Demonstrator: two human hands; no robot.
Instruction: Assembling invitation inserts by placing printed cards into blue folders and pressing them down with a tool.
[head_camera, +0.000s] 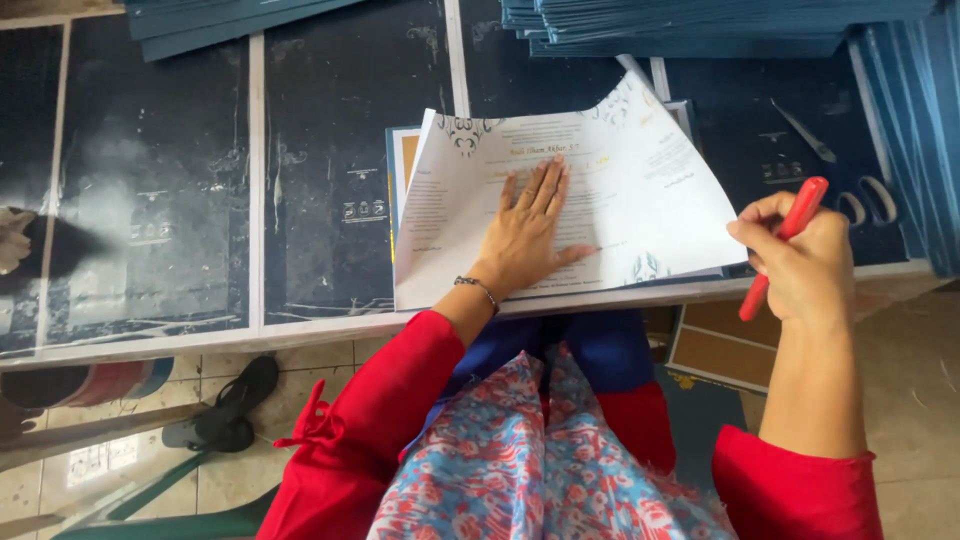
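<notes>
My lap in its red-and-blue patterned cloth (540, 460) sits closest, with a black sandal (232, 405) on the tiled floor off to the left under the edge of the dark table (330, 200). My left hand (527, 232) lies open and flat, fingers spread, pressing down the white printed sheet (640, 190), which rests on the table's near edge over a blue folder (398, 160). Farther right, my right hand (800, 270) is closed around a red pen (782, 245), held just off the sheet's right corner, with scissors (860, 195) on the table beyond it and stacked blue folders (915, 120) at the far right.
</notes>
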